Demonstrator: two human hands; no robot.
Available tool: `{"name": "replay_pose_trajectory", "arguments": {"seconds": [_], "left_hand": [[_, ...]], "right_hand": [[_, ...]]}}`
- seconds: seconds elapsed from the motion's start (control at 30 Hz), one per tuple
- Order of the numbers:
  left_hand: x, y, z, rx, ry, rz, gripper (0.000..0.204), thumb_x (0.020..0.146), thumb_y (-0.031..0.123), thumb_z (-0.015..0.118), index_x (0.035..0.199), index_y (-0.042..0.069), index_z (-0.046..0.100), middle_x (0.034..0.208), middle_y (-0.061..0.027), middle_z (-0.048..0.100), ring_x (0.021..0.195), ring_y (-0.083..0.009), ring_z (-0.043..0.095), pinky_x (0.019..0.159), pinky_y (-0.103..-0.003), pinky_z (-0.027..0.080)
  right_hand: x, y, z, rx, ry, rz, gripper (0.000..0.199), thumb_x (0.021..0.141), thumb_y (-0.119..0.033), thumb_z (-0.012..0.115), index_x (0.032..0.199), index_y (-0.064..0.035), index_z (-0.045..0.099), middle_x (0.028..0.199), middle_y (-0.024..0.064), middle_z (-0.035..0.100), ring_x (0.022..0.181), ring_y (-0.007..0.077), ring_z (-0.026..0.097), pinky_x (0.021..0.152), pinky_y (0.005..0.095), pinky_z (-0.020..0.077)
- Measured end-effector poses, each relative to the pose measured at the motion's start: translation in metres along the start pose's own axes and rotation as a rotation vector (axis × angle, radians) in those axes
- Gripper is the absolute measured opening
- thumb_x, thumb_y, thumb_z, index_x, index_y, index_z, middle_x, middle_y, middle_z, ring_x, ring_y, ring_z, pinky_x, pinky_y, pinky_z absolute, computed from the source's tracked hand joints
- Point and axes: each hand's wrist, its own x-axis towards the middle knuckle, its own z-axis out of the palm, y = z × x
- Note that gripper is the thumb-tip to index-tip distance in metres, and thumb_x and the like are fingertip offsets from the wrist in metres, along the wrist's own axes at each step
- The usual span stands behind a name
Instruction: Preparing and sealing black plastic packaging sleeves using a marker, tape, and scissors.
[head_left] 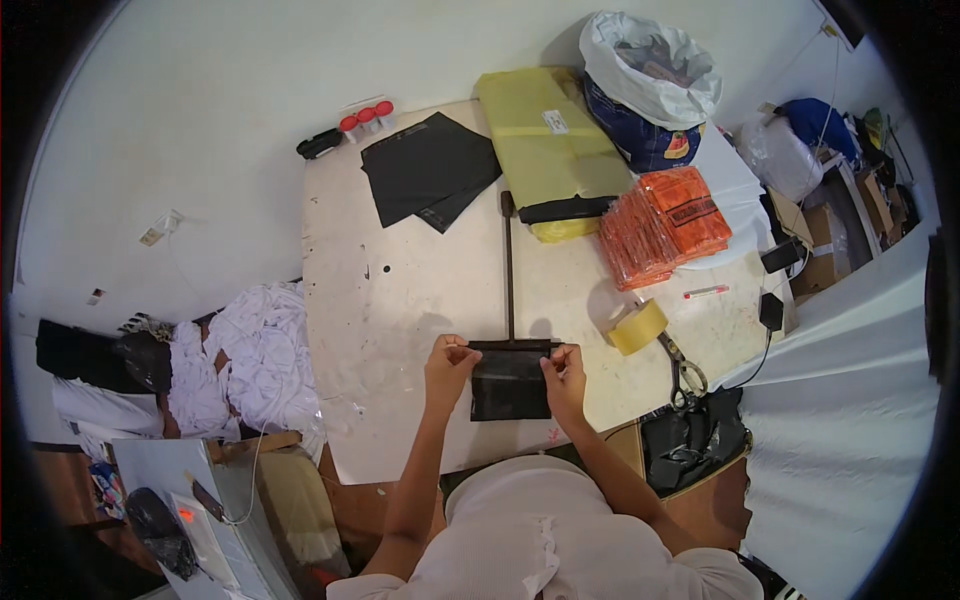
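Note:
A small black plastic bag lies close to the table's near edge, in front of my body. At its upper left corner, my left hand pinches the top edge between thumb and fingers. On the opposite side, my right hand pinches the bag near its upper right corner. A dark strip runs along the bag's top between both hands. Behind it, a long dark rod stretches away across the white table. What is inside the bag, if anything, cannot be seen.
Black plastic sheets, a yellow plastic pack and a large sack occupy the far side. Orange packets are piled at right, near a pen, a tape roll and scissors. White cloth heaps at left.

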Motion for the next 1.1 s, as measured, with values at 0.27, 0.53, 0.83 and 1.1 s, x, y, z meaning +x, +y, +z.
{"name": "replay_pose_trajectory", "arguments": {"seconds": [0.27,0.53,0.83,1.1], "left_hand": [[-0.005,0.008,0.011,0.293,0.134,0.12,0.032,0.069,-0.003,0.069,0.097,0.004,0.055,0.109,-0.0111,0.043,0.064,-0.0119,0.057,0.061,-0.023,0.05],[-0.001,-0.021,0.011,0.44,0.062,0.27,0.014,0.071,-0.003,0.065,0.082,0.005,0.062,0.09,-0.0106,0.045,0.067,-0.0186,0.052,0.065,-0.029,0.045],[-0.032,-0.002,0.028,0.89,0.175,0.541,0.025,0.077,0.006,0.057,0.1,0.015,0.062,0.11,-0.0066,0.049,0.102,-0.0251,0.045,0.09,-0.042,0.034],[-0.051,-0.018,0.024,1.045,-0.159,0.577,0.043,0.085,0.016,0.049,0.126,0.007,0.044,0.136,-0.0066,0.038,0.13,-0.0272,0.026,0.104,-0.049,0.019]], "right_hand": [[0.01,-0.005,-0.001,-0.409,0.019,-0.257,0.008,0.077,0.001,0.057,0.079,-0.0068,0.054,0.069,0.0032,0.048,0.067,0.0173,0.044,0.063,0.0292,0.0371],[0.008,0.004,0.001,-0.635,0.015,-0.403,0.017,0.074,0.0,0.058,0.08,-0.015,0.063,0.066,0.0016,0.05,0.069,0.0218,0.045,0.065,0.0338,0.0331],[-0.004,-0.002,-0.008,-0.794,0.036,-0.314,0.03,0.076,-0.009,0.06,0.105,-0.0146,0.057,0.095,0.0071,0.05,0.088,0.027,0.045,0.076,0.0402,0.0328],[-0.021,-0.007,-0.031,-0.918,-0.438,-0.523,0.056,0.083,-0.03,0.055,0.13,-0.0044,0.039,0.132,0.0145,0.039,0.121,0.0293,0.037,0.101,0.0499,0.0216]]}}
